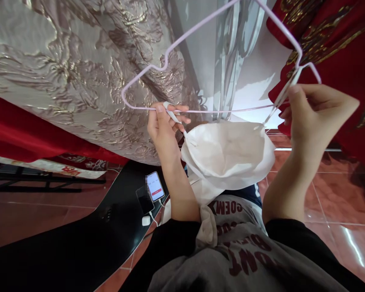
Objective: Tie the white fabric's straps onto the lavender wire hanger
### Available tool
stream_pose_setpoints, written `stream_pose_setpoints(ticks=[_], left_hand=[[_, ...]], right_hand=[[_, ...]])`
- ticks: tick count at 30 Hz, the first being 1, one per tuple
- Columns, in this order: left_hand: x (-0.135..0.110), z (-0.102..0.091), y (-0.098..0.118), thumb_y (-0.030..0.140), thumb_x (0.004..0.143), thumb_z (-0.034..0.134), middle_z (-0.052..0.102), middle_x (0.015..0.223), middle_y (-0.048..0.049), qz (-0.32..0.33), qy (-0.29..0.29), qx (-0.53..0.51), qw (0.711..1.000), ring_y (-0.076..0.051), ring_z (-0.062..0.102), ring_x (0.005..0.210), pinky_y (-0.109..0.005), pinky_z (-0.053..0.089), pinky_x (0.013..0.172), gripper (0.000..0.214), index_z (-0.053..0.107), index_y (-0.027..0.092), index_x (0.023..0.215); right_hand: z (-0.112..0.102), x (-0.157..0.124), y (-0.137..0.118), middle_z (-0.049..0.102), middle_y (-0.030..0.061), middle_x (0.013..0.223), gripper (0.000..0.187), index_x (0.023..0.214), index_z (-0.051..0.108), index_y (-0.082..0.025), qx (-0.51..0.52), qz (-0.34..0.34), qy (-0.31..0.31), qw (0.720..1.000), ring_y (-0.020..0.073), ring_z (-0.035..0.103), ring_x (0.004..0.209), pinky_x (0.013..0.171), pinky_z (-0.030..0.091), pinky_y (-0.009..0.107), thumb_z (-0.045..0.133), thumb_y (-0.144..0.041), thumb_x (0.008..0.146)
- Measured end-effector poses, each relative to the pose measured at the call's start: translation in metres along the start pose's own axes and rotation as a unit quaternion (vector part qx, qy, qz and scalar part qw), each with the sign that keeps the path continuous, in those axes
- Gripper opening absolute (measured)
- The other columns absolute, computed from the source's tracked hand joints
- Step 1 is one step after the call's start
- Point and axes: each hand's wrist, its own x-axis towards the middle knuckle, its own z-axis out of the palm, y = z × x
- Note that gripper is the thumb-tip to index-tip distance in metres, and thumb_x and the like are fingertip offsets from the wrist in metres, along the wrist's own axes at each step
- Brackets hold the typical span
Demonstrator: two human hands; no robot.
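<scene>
A pale lilac clothes hanger [197, 28] spans the top of the view, its lower bar running behind my hands. Below it hangs a white garment [228, 174] with two thin straps, its wide opening facing up. At the hanger's left part, my left hand [167, 123] pinches one strap [172, 113] against the lower bar, with the other fingers spread. My right hand [310, 113] grips the second strap [287, 89], which reaches up to the notch at the hanger's right end. Whether that strap is hooked fully over the notch I cannot tell.
Shiny embossed fabric [79, 69] hangs on the left; red cloth with gold trim [328, 52] hangs on the right. A black tabletop [79, 239] at lower left carries two phones [155, 185] with cables and a small white case [146, 221]. The floor [346, 194] has red tiles.
</scene>
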Motion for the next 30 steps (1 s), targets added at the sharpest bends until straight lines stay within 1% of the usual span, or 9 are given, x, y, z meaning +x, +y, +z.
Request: stream_pose_setpoints(ticks=[3, 6, 12, 16, 20, 23, 24, 27, 30], left_hand=[[-0.001, 0.000, 0.001, 0.063, 0.104, 0.080, 0.080, 0.088, -0.0047, 0.008, -0.008, 0.002, 1.000, -0.018, 0.069, 0.060, -0.030, 0.043, 0.051, 0.045, 0.065, 0.026, 0.084], [-0.001, 0.000, 0.001, 0.064, 0.101, 0.084, 0.080, 0.088, -0.0049, 0.016, -0.022, -0.011, 1.000, -0.018, 0.067, 0.059, -0.031, 0.043, 0.051, 0.044, 0.066, 0.026, 0.084], [-0.002, 0.000, 0.001, 0.061, 0.104, 0.081, 0.080, 0.089, -0.0042, 0.009, -0.016, -0.017, 1.000, -0.017, 0.065, 0.058, -0.030, 0.042, 0.052, 0.042, 0.066, 0.026, 0.086], [0.001, -0.002, 0.000, 0.046, 0.117, 0.066, 0.081, 0.087, -0.0033, 0.003, -0.020, -0.021, 1.000, -0.015, 0.063, 0.056, -0.029, 0.041, 0.051, 0.036, 0.066, 0.025, 0.087], [0.003, -0.003, -0.002, 0.031, 0.124, 0.051, 0.082, 0.085, -0.0021, -0.011, -0.040, -0.048, 0.998, -0.012, 0.060, 0.055, -0.029, 0.038, 0.052, 0.040, 0.065, 0.023, 0.087], [0.002, -0.004, -0.004, 0.033, 0.122, 0.057, 0.082, 0.084, -0.0023, -0.004, -0.040, -0.062, 0.997, -0.013, 0.057, 0.054, -0.031, 0.037, 0.053, 0.037, 0.066, 0.024, 0.087], [0.002, -0.003, -0.004, 0.035, 0.121, 0.060, 0.081, 0.085, -0.0026, -0.002, -0.037, -0.064, 0.997, -0.013, 0.056, 0.055, -0.032, 0.038, 0.054, 0.037, 0.066, 0.024, 0.087], [0.001, -0.002, -0.004, 0.042, 0.119, 0.064, 0.081, 0.086, -0.0027, -0.010, -0.027, -0.059, 0.998, -0.013, 0.055, 0.056, -0.031, 0.039, 0.055, 0.037, 0.066, 0.024, 0.087], [0.001, 0.002, -0.003, 0.049, 0.116, 0.068, 0.080, 0.085, -0.0026, -0.028, -0.013, -0.040, 0.999, -0.012, 0.054, 0.053, -0.029, 0.041, 0.051, 0.041, 0.065, 0.023, 0.085]], right_hand=[[0.000, 0.003, 0.000, 0.066, 0.0013, 0.059, 0.013, 0.082, 0.088, -0.014, 0.009, -0.021, 0.015, 1.000, 0.0090, 0.055, 0.047, 0.045, 0.032, 0.028, 0.076, -0.016, 0.087], [-0.001, 0.004, 0.003, 0.074, 0.0042, 0.067, 0.019, 0.092, 0.089, -0.013, 0.027, 0.013, -0.014, 0.999, 0.0111, 0.060, 0.051, 0.048, 0.040, 0.028, 0.074, -0.011, 0.081], [0.002, -0.004, -0.003, 0.070, 0.0015, 0.060, 0.007, 0.077, 0.083, -0.017, 0.017, 0.066, -0.062, 0.996, 0.0106, 0.057, 0.049, 0.044, 0.037, 0.025, 0.077, -0.014, 0.078], [0.012, -0.002, -0.013, 0.082, 0.0038, 0.080, 0.026, 0.102, 0.090, -0.019, 0.049, 0.033, -0.108, 0.992, 0.0118, 0.067, 0.063, 0.054, 0.046, 0.026, 0.074, -0.013, 0.081], [0.020, 0.025, 0.007, 0.087, 0.0040, 0.103, 0.045, 0.120, 0.090, -0.027, 0.109, -0.104, 0.003, 0.989, 0.0127, 0.070, 0.068, 0.055, 0.047, 0.027, 0.062, -0.009, 0.090], [0.012, 0.049, 0.047, 0.086, -0.0045, 0.118, 0.032, 0.120, 0.090, -0.042, 0.186, -0.209, 0.081, 0.957, 0.0150, 0.081, 0.090, 0.063, 0.054, 0.025, 0.072, -0.025, 0.100], [0.007, 0.054, 0.060, 0.085, -0.0077, 0.114, 0.027, 0.118, 0.089, -0.046, 0.221, -0.232, 0.120, 0.940, 0.0115, 0.080, 0.087, 0.068, 0.055, 0.025, 0.074, -0.031, 0.101], [-0.004, 0.050, 0.079, 0.084, -0.0141, 0.115, 0.022, 0.119, 0.087, -0.051, 0.228, -0.226, 0.208, 0.924, 0.0091, 0.080, 0.094, 0.083, 0.059, 0.029, 0.073, -0.041, 0.105], [-0.001, 0.020, 0.056, 0.083, -0.0110, 0.095, 0.030, 0.103, 0.089, -0.046, 0.194, -0.203, 0.310, 0.908, 0.0098, 0.077, 0.082, 0.075, 0.057, 0.032, 0.064, -0.031, 0.105]])
